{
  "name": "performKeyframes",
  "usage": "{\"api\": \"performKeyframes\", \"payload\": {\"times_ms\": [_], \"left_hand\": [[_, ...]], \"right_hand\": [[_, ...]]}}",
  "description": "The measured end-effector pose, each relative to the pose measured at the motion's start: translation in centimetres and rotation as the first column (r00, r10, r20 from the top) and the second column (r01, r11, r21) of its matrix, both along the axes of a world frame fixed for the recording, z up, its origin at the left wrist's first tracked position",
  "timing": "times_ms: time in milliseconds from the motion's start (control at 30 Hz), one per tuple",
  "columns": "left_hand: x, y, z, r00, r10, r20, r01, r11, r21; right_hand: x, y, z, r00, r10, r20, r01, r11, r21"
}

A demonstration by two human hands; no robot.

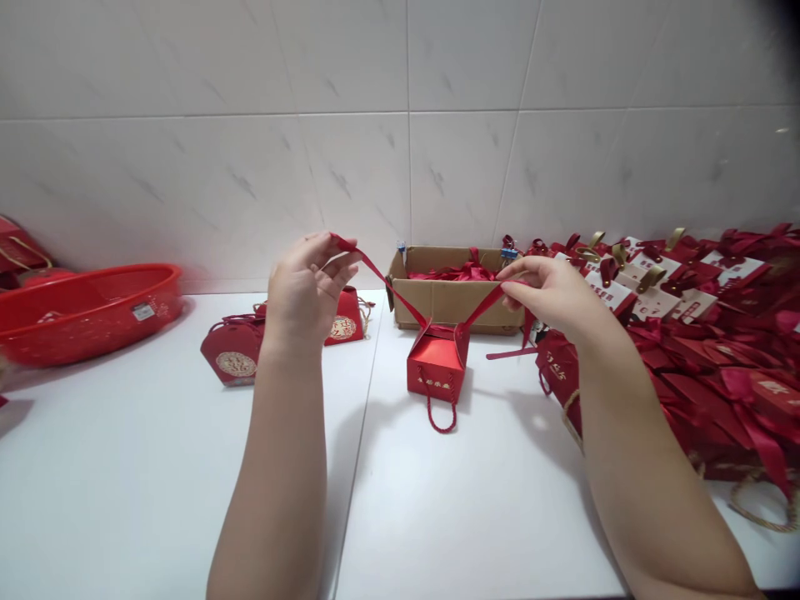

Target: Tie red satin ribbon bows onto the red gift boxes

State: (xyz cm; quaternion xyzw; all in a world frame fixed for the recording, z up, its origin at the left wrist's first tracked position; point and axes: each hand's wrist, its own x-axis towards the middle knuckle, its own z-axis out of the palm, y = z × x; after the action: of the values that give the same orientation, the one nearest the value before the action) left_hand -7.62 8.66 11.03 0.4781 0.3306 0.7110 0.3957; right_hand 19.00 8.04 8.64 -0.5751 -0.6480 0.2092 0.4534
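A small red gift box (437, 360) with gold lettering and a twisted rope handle (442, 427) stands upright on the white table. From its peaked top a red ribbon (388, 282) runs out to both sides. My left hand (307, 279) is raised to the left of the box and pinches one ribbon end near the fingertips. On the other side, my right hand (537, 287) grips the second length between thumb and fingers, and its tail hangs below. Both lengths are pulled up and apart in a V.
Behind the box is a cardboard carton (450, 302) of red ribbons. Many finished red gift boxes (706, 350) crowd the right side. Two more red boxes (234, 354) sit behind my left arm. A red plastic basin (93, 321) stands at the far left, against the tiled wall (350, 150).
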Motion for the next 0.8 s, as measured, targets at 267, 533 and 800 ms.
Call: {"api": "performKeyframes", "payload": {"times_ms": [267, 533, 800], "left_hand": [[0.2, -1.2, 0.6, 0.999, -0.044, 0.031, 0.041, 0.996, 0.085], [0.3, -2.5, 1.1, 0.966, 0.134, -0.223, -0.119, 0.990, 0.081], [-1.4, -2.1, 0.2, 0.516, 0.223, -0.827, -0.487, 0.871, -0.069]], "right_hand": [[0.8, -0.6, 0.3, 0.992, -0.073, -0.102, 0.098, 0.958, 0.268], [1.6, -1.1, 0.7, 0.973, -0.229, 0.037, 0.204, 0.922, 0.329], [1.7, 0.1, 0.3, 0.944, -0.327, 0.048, 0.307, 0.922, 0.234]]}}
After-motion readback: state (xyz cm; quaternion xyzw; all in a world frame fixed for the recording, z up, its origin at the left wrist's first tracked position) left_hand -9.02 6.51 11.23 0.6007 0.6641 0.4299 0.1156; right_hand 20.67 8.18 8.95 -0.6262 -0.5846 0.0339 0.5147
